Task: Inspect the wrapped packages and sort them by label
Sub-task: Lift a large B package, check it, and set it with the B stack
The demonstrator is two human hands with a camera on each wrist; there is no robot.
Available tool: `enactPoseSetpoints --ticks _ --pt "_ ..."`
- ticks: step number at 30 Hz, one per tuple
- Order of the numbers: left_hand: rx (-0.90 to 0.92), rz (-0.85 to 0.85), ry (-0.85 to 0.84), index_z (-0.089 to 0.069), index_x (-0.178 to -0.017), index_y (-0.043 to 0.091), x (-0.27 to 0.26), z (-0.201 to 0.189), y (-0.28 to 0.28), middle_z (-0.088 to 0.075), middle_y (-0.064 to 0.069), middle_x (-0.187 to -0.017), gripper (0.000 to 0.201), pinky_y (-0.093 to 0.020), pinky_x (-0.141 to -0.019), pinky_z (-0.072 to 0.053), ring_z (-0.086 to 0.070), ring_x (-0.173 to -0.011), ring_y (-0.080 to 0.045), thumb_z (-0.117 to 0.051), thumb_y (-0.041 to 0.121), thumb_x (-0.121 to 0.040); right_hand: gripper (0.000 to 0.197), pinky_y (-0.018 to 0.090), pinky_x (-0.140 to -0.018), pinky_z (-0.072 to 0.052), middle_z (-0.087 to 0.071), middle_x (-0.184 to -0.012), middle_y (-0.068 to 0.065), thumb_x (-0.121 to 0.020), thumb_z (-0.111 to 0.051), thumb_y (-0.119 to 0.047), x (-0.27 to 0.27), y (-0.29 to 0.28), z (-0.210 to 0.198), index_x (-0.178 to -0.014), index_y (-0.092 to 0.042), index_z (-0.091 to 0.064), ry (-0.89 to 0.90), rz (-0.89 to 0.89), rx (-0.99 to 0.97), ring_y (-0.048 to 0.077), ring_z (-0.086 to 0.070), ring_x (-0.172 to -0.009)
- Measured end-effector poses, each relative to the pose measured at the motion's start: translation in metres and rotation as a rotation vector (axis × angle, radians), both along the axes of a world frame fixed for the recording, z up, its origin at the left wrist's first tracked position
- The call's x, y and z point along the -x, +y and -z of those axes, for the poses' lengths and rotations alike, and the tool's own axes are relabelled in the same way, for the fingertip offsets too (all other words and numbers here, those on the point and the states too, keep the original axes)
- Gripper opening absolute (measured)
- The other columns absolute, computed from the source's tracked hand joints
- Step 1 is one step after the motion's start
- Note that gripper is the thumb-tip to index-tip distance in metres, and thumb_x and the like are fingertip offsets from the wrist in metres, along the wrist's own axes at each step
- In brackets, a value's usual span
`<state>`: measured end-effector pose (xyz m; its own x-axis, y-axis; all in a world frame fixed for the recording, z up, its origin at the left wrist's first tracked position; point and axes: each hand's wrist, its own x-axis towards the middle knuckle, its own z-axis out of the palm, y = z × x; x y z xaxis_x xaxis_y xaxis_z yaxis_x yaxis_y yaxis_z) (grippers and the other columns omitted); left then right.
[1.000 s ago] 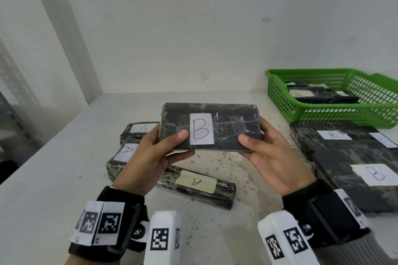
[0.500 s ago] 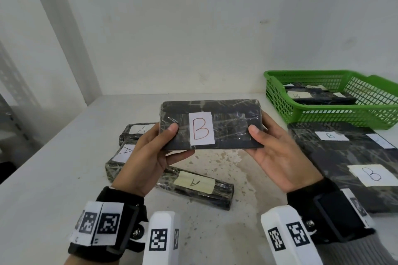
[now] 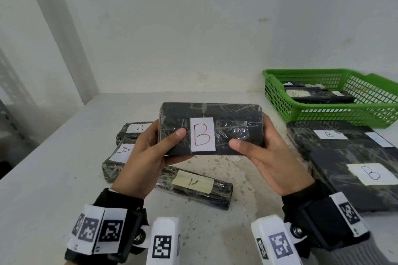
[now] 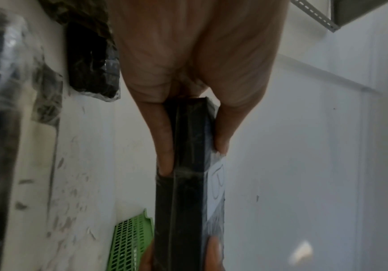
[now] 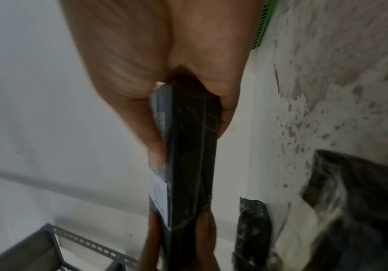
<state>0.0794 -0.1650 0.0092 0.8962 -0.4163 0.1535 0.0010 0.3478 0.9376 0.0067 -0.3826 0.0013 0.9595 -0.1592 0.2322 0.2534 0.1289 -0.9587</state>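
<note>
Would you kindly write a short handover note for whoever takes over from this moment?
Left hand and right hand: each grips one end of the B package, held up above the table, label facing the camera.
Things: three A packages lie on the table at left; B pile at right; green basket behind it, holding more packages, one labelled B.
Done: held package reads B.
Left: probably set it on the B pile, then sort what is in the basket.
</note>
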Motion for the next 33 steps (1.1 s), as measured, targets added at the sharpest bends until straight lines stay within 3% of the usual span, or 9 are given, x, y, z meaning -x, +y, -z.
enactPoseSetpoints --ticks 2,6,10,16,21,24,27,31,33 --pt "-0.019 0.015 -0.007 -0.061 -0.122 0.014 0.001 0.000 0.000 -0.075 -0.005 -0.114 0.045 -0.031 -0.071 -0.061 -0.072 -0.103 -0.023 -0.067 0.018 -0.077 0.090 0.038 -0.098 -0.052 -0.067 -0.126 0.000 -0.064 -0.087 -0.013 -0.001 0.001 0.002 -0.140 -0.020 -0.040 0.004 0.066 0.049 0.018 -0.065 -0.117" --pt "-0.091 0.024 -0.065 -0.058 -0.121 0.012 0.003 0.000 -0.001 -0.075 -0.007 -0.111 0.070 -0.028 -0.073 -0.060 -0.074 -0.100 -0.025 -0.085 0.016 -0.056 0.087 0.039 -0.099 -0.051 -0.068 -0.125 -0.001 -0.066 -0.086 -0.014 0.000 0.002 0.002 -0.139 -0.021 -0.041 0.001 0.092 0.079 0.016 -0.066 -0.115" --pt "-0.089 0.022 -0.092 -0.058 -0.120 0.013 0.006 0.002 -0.003 -0.076 -0.005 -0.110 0.065 -0.026 -0.072 -0.060 -0.074 -0.099 -0.023 -0.083 0.011 -0.060 0.095 0.037 -0.099 -0.051 -0.068 -0.125 -0.003 -0.061 -0.092 -0.018 0.002 -0.001 0.000 -0.140 -0.024 -0.039 0.002 0.081 0.125 0.014 -0.066 -0.115" --pt "-0.103 0.017 -0.140 -0.058 -0.120 0.015 0.006 0.003 -0.002 -0.076 -0.006 -0.111 0.077 -0.030 -0.074 -0.060 -0.073 -0.100 -0.026 -0.086 0.022 -0.049 0.094 0.019 -0.081 -0.055 -0.069 -0.119 -0.007 -0.056 -0.087 -0.008 0.005 0.005 -0.001 -0.135 -0.025 -0.040 -0.037 0.115 0.153 0.008 -0.068 -0.108" --pt "-0.124 0.012 -0.194 -0.060 -0.118 0.018 0.008 0.004 -0.003 -0.076 -0.004 -0.110 0.074 -0.028 -0.076 -0.059 -0.073 -0.102 -0.023 -0.087 0.023 -0.050 0.086 0.025 -0.089 -0.055 -0.070 -0.118 -0.005 -0.057 -0.090 -0.021 0.005 0.005 -0.001 -0.131 -0.021 -0.046 -0.052 0.148 0.176 0.010 -0.068 -0.109" --pt "-0.155 -0.003 -0.227 -0.058 -0.120 0.022 0.011 0.004 -0.005 -0.075 0.001 -0.111 0.079 -0.023 -0.078 -0.059 -0.073 -0.102 -0.016 -0.087 0.028 -0.047 0.075 0.028 -0.093 -0.055 -0.071 -0.118 -0.005 -0.064 -0.087 -0.042 0.006 0.007 -0.003 -0.127 -0.021 -0.052 -0.065 0.170 0.092 0.010 -0.067 -0.110" --pt "-0.157 0.016 -0.214 -0.056 -0.126 0.020 0.012 0.004 -0.007 -0.075 0.001 -0.113 0.084 -0.018 -0.077 -0.056 -0.072 -0.104 -0.015 -0.087 0.029 -0.048 0.060 0.039 -0.102 -0.050 -0.072 -0.117 -0.004 -0.070 -0.078 -0.039 0.006 0.008 -0.003 -0.123 -0.020 -0.056 -0.076 0.248 0.084 0.011 -0.066 -0.112" --pt "-0.097 0.005 -0.163 -0.059 -0.122 0.015 0.012 0.006 -0.008 -0.075 -0.005 -0.111 0.069 -0.023 -0.076 -0.058 -0.072 -0.103 -0.023 -0.087 0.019 -0.058 0.053 0.024 -0.092 -0.054 -0.072 -0.114 -0.007 -0.073 -0.075 -0.032 0.007 0.010 -0.002 -0.121 -0.022 -0.055 -0.105 0.240 0.098 0.006 -0.067 -0.109" --pt "-0.119 -0.017 -0.197 -0.060 -0.120 0.018 0.013 0.004 -0.008 -0.075 -0.003 -0.110 0.069 -0.022 -0.076 -0.058 -0.072 -0.101 -0.019 -0.091 0.015 -0.059 0.055 0.019 -0.090 -0.052 -0.071 -0.114 -0.012 -0.072 -0.076 -0.040 0.007 0.009 -0.004 -0.121 -0.027 -0.053 -0.097 0.216 0.116 0.002 -0.065 -0.109"
